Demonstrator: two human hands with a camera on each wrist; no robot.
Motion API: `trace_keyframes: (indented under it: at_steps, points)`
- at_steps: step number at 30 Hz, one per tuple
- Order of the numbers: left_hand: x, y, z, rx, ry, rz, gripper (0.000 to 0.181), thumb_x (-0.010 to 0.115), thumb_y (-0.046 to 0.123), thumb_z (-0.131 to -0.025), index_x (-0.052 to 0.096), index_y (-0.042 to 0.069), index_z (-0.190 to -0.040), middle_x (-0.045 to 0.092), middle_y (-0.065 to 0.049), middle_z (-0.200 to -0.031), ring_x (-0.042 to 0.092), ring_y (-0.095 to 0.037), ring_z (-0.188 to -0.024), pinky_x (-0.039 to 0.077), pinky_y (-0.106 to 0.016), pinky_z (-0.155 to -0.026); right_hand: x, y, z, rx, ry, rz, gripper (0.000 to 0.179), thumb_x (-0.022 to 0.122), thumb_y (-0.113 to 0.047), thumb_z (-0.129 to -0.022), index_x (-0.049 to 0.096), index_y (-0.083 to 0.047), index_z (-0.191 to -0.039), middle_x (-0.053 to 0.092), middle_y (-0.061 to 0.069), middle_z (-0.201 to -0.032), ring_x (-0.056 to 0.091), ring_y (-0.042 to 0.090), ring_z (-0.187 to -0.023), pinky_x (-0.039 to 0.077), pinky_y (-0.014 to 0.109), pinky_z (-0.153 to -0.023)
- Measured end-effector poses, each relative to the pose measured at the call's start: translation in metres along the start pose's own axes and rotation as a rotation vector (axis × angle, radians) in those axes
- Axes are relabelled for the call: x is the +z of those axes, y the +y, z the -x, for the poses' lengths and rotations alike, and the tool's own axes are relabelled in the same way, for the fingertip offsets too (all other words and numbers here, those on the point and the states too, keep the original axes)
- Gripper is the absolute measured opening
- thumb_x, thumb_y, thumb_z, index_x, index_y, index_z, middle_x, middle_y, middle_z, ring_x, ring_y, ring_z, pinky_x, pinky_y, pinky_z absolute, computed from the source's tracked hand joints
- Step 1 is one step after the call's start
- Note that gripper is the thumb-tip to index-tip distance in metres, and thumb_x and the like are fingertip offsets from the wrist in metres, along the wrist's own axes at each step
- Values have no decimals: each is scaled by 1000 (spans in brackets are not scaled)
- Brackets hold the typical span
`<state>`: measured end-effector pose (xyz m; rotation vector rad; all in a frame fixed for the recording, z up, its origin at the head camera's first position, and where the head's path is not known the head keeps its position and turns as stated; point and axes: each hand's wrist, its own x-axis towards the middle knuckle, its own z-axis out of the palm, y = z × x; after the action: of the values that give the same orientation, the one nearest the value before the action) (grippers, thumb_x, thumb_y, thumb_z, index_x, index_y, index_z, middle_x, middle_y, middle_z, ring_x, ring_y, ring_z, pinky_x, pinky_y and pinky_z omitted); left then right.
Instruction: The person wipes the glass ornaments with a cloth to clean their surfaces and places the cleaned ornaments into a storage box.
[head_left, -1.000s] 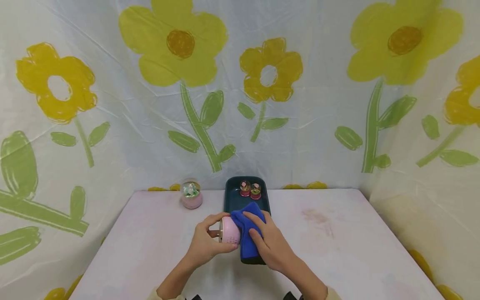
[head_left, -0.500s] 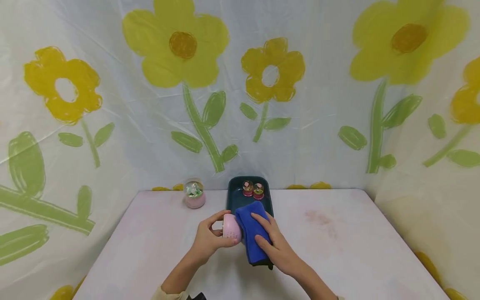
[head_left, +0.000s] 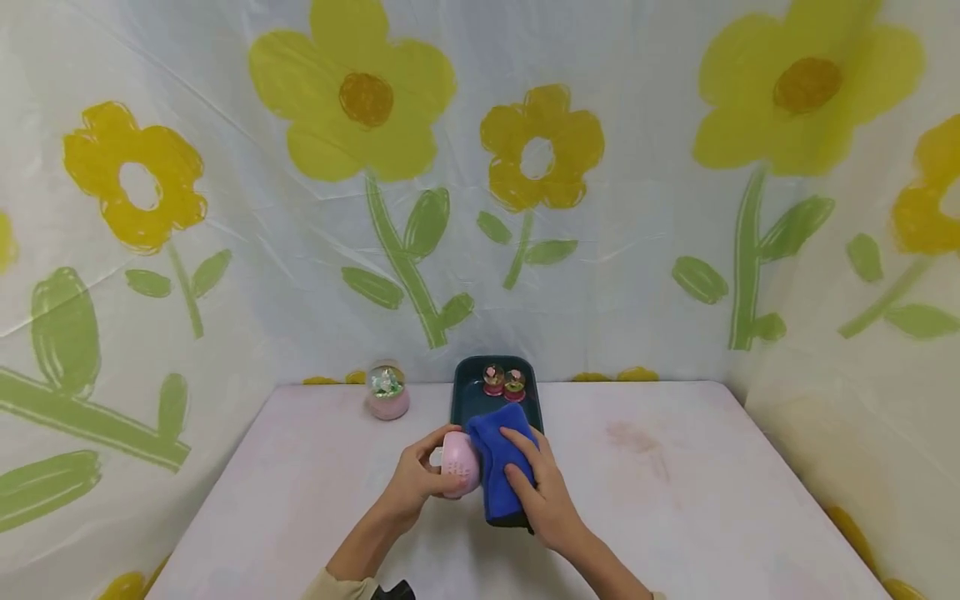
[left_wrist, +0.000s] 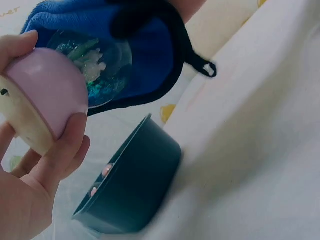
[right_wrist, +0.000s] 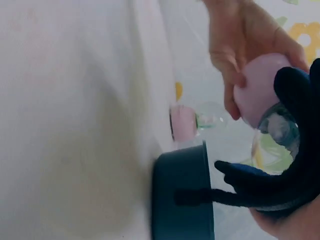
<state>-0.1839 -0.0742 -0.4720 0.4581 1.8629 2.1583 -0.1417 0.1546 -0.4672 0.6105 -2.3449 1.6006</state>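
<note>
My left hand grips a snow globe by its pink base, held sideways above the table. In the left wrist view the pale underside of the base faces the left edge, and the clear dome shows a white figure and blue-green glitter inside. A blue cloth with black edging and a small hanging loop lies against the dome. My right hand holds this cloth from the right, fingers spread over its outer face. In the right wrist view the cloth's dark edge curves around the dome.
Behind the hands, a dark teal tray carries two small snow globes with red bases. Another snow globe with a pink base stands upright left of the tray. A flower-printed curtain hangs behind the white table.
The snow globe has turned in my left hand, so its underside no longer shows in the head view. The right hand and cloth have shifted only slightly.
</note>
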Motion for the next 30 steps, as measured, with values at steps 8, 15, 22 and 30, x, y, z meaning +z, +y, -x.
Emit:
trace_keyframes:
  at_steps: [8, 15, 22, 30]
  points:
    - [-11, -4, -1, 98, -106, 12, 75, 82, -3, -70, 48, -1, -137, 41, -18, -132, 65, -32, -91, 56, -41, -76, -10, -7, -10, 296, -123, -281, 44, 35, -36, -105, 39, -21, -147, 38, 17, -147, 45, 41, -120, 42, 59, -94]
    - [-18, -14, -2, 128, -185, 143, 67, 79, 5, -74, 50, 1, -135, 51, -16, -126, 53, -25, -109, 51, -37, -88, -12, -10, -8, 493, -173, -566, 75, 29, -54, -102, 7, -4, -155, 8, 25, -157, 12, 46, -140, 13, 66, -107]
    - [-15, -18, -1, 77, -66, 211, 66, 74, 6, -80, 45, 3, -140, 52, -14, -125, 54, -26, -106, 55, -41, -79, 6, -5, -5, 384, -82, -605, 60, 22, -44, -106, 2, -18, -155, 7, 20, -156, 13, 45, -138, 17, 66, -107]
    - [-2, -18, 5, -54, 162, 236, 68, 71, 8, -83, 42, 5, -144, 49, -14, -129, 53, -29, -107, 54, -48, -78, 30, 5, 6, 210, 65, -303, 61, 47, -22, -103, 14, -29, -155, 9, 19, -158, 24, 52, -135, 31, 66, -100]
